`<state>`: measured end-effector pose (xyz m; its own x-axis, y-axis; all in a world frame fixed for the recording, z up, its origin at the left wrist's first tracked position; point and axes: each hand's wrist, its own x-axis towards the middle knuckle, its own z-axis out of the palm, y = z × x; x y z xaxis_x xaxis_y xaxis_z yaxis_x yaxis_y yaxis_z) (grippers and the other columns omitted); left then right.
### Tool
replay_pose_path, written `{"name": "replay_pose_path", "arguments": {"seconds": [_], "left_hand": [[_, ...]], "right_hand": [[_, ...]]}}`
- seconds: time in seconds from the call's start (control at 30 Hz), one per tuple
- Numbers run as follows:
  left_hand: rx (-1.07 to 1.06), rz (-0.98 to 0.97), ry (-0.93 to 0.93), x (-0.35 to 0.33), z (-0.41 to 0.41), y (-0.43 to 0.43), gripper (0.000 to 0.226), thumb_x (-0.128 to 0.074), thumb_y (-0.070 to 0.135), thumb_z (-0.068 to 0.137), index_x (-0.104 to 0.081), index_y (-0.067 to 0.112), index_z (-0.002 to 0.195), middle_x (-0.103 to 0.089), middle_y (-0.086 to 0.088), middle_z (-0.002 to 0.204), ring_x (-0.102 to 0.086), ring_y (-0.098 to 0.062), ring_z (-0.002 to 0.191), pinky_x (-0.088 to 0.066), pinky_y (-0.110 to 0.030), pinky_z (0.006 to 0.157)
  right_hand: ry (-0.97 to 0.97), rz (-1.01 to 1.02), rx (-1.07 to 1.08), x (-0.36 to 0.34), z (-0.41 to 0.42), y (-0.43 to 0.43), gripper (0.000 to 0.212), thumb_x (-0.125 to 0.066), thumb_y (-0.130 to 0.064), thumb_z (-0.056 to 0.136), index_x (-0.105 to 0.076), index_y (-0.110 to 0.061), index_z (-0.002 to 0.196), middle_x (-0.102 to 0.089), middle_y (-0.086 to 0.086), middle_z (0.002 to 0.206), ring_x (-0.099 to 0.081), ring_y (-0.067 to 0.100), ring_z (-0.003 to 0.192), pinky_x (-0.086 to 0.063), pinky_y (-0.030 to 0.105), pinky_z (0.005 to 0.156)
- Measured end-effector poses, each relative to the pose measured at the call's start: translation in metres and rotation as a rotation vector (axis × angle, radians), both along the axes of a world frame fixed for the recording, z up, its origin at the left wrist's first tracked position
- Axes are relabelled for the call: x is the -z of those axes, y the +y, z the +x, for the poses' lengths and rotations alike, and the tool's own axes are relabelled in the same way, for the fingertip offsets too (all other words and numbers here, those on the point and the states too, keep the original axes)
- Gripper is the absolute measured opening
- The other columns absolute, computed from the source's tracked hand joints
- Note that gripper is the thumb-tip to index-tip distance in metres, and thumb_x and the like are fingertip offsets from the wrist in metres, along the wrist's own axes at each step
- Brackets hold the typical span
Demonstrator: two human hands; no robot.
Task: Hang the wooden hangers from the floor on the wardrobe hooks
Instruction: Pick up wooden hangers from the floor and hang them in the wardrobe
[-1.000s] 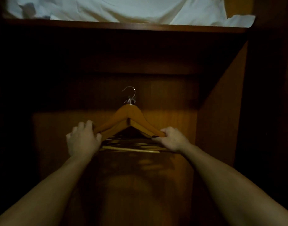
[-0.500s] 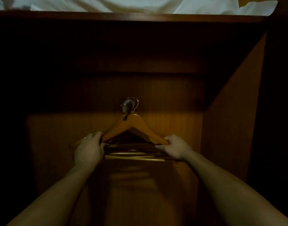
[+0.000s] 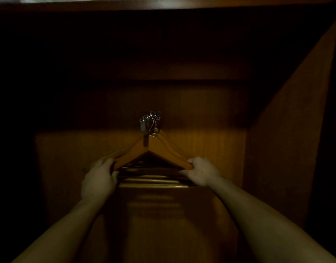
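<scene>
Both bare hands reach into a dim wooden wardrobe, gripping a stack of wooden hangers by the two ends. The left hand curls round the left arm-tips of the stack, and the right hand is clamped on the right arm-tips; the hands sit apart, with the hangers' spread between them. Above and between the hands, the bunched metal hooks of the hangers crowd together at a dark fitting on the back panel; whether they rest on a wardrobe hook there cannot be told in the gloom. A small grey tag dangles just left of the hook cluster. Between the hands and slightly below them, the hangers' lower crossbars show as pale horizontal strips, one behind another.

Beyond the hands, the wardrobe's back panel glows amber where light falls on it, and goes nearly black higher up. To the right of the right hand, a side wall slants away, lit across its lower part. Far above the hands, a dark shelf edge crosses the top, with a sliver of something pale above it. The left of the wardrobe is lost in shadow.
</scene>
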<state>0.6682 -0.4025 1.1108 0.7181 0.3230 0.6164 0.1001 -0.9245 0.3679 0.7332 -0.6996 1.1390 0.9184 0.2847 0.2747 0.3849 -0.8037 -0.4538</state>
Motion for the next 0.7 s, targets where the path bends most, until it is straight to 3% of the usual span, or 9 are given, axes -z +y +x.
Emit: {"name": "replay_pose_path", "arguments": {"seconds": [0.17, 0.3, 0.37, 0.5, 0.7], "left_hand": [[-0.011, -0.002, -0.016, 0.006, -0.002, -0.002, 0.033, -0.062, 0.028, 0.091, -0.055, 0.024, 0.122, -0.057, -0.005, 0.116, -0.061, -0.028, 0.098, -0.056, -0.041, 0.073], [-0.009, 0.004, 0.002, 0.008, -0.003, -0.004, 0.03, -0.062, 0.028, 0.091, -0.054, 0.021, 0.118, -0.056, -0.008, 0.115, -0.061, -0.028, 0.098, -0.055, -0.04, 0.075], [-0.004, -0.001, 0.037, 0.007, -0.004, -0.004, 0.028, -0.062, 0.03, 0.091, -0.053, 0.02, 0.116, -0.055, -0.008, 0.115, -0.06, -0.027, 0.098, -0.055, -0.041, 0.076], [-0.016, -0.034, 0.077, 0.006, -0.002, -0.002, 0.034, -0.064, 0.032, 0.089, -0.051, 0.017, 0.116, -0.055, -0.011, 0.118, -0.058, -0.028, 0.104, -0.055, -0.045, 0.085], [-0.008, -0.066, 0.074, 0.005, -0.002, -0.003, 0.04, -0.065, 0.031, 0.09, -0.049, 0.018, 0.124, -0.051, -0.01, 0.127, -0.055, -0.027, 0.112, -0.053, -0.044, 0.091]], "right_hand": [[-0.086, -0.069, 0.042, 0.0, -0.006, -0.002, 0.024, -0.059, -0.047, 0.095, -0.068, -0.033, 0.112, -0.065, -0.011, 0.085, -0.065, 0.014, 0.083, -0.048, 0.027, 0.067], [-0.133, -0.167, 0.1, 0.002, -0.012, -0.002, 0.038, -0.055, -0.048, 0.097, -0.063, -0.028, 0.129, -0.068, -0.003, 0.101, -0.065, 0.019, 0.094, -0.051, 0.029, 0.075], [-0.151, -0.221, 0.149, 0.001, -0.014, -0.002, 0.042, -0.054, -0.049, 0.097, -0.062, -0.024, 0.13, -0.069, 0.002, 0.107, -0.066, 0.022, 0.096, -0.054, 0.032, 0.079], [-0.219, -0.299, 0.212, -0.001, -0.019, 0.0, 0.043, -0.053, -0.052, 0.097, -0.059, -0.015, 0.118, -0.064, 0.002, 0.099, -0.064, 0.023, 0.092, -0.056, 0.036, 0.078], [-0.243, -0.321, 0.247, 0.003, -0.024, 0.002, 0.049, -0.047, -0.052, 0.1, -0.038, -0.018, 0.135, -0.059, 0.007, 0.12, -0.061, 0.026, 0.104, -0.05, 0.037, 0.077]]}}
